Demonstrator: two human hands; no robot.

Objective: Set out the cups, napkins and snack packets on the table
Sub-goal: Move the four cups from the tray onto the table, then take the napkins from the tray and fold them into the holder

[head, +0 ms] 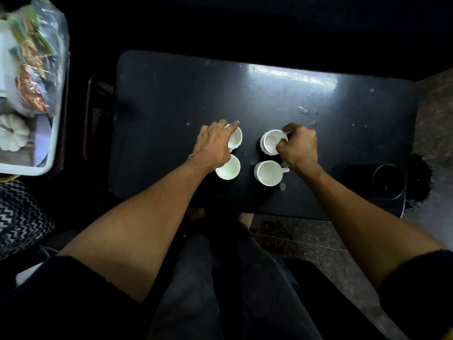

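Several white cups stand in a square on the black table (pixel 171 99). My left hand (pixel 213 143) grips the far-left cup (pixel 235 138) from its left side, the fingers over its rim. My right hand (pixel 300 147) grips the far-right cup (pixel 271 142) at its right rim. The near-left cup (pixel 229 168) and the near-right cup (pixel 268 173), whose handle points right, stand free. A clear bag of snack packets (pixel 34 62) lies in a white tray at the far left. No napkins are visible.
The white tray (pixel 52 148) at the left also holds a small white pumpkin (pixel 12 136). A round cup-holder recess (pixel 388 181) sits at the table's near right corner. A zigzag-patterned cushion (pixel 19 214) lies at the lower left. My legs are below the table's near edge.
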